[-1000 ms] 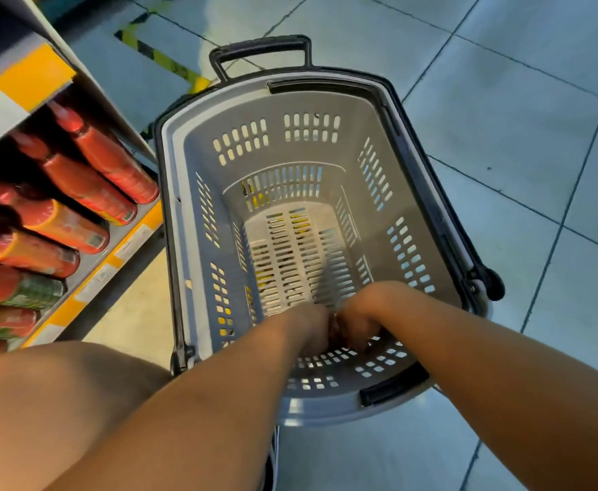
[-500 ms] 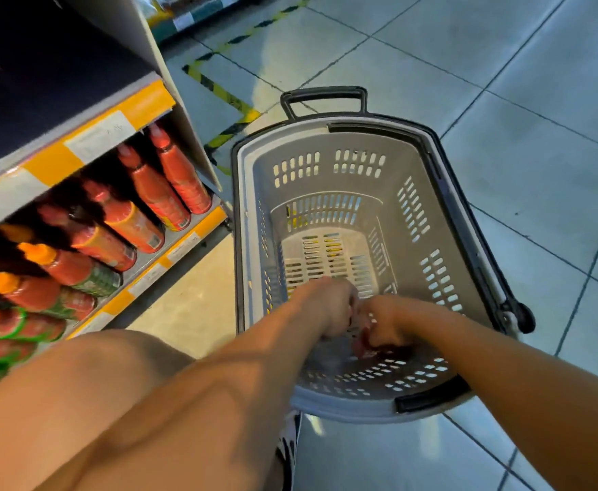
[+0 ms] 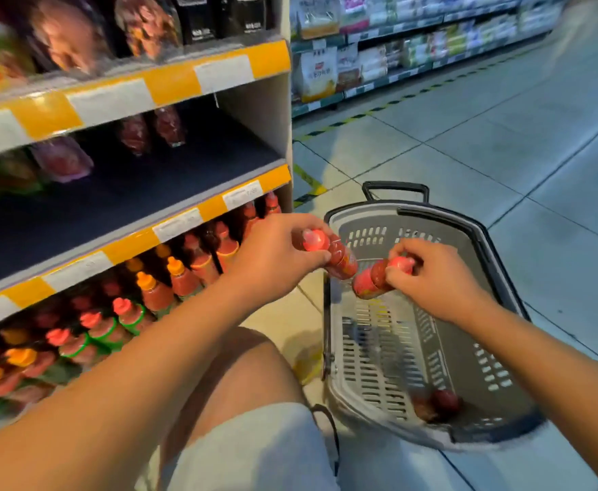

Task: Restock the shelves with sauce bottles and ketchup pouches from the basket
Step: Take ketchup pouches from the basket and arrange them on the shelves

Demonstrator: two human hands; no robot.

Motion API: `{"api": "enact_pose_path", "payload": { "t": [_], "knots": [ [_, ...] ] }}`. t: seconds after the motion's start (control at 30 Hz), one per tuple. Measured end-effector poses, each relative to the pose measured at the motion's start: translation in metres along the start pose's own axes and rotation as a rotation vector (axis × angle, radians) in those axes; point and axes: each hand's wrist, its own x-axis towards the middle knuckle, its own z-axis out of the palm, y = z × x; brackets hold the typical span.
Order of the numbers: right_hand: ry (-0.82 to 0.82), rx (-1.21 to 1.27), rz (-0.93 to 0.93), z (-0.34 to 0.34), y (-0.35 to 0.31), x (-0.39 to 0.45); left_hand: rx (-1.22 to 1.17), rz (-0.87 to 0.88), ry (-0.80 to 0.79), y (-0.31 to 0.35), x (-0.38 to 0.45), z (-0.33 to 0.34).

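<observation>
Left hand (image 3: 272, 253) gripped sauce bottle (image 3: 329, 253) near cap, fingers curled round neck; right hand (image 3: 435, 278) gripped second bottle (image 3: 371, 281) likewise. Both bottles hung above grey basket (image 3: 495, 288), bases nearly touching. More dark red item (image 3: 444, 402) lay in basket's near corner, blurred.

Risks, judged:
- cap-end hold weak; bottle could slip, drop
- bases could knock together
- crowded lower shelf (image 3: 191, 221); insertion could topple standing bottles

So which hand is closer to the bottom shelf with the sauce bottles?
Left. The left hand, gripping a bottle, is right beside the bottom shelf; the right hand holds another bottle over the basket.
</observation>
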Motion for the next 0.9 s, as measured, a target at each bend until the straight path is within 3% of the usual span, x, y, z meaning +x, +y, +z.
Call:
{"api": "enact_pose_path", "payload": {
  "t": [0.1,0.4,0.67,0.9],
  "knots": [
    [0.002,0.095,-0.121,0.006,-0.066,0.004,-0.09,-0.074,0.124,-0.007,-0.038,-0.078],
    [-0.111,0.192,-0.442,0.081,-0.266,-0.013,-0.006,-0.178,0.468,-0.079,-0.192,-0.254],
    [-0.343,0.193,-0.651,0.198,-0.406,-0.044,-0.032,-0.455,0.791,-0.185,-0.353,-0.315],
    [-0.594,0.098,-0.808,0.315,-0.495,-0.083,-0.043,-0.674,1.091,-0.263,-0.455,-0.324]
  ]
}}
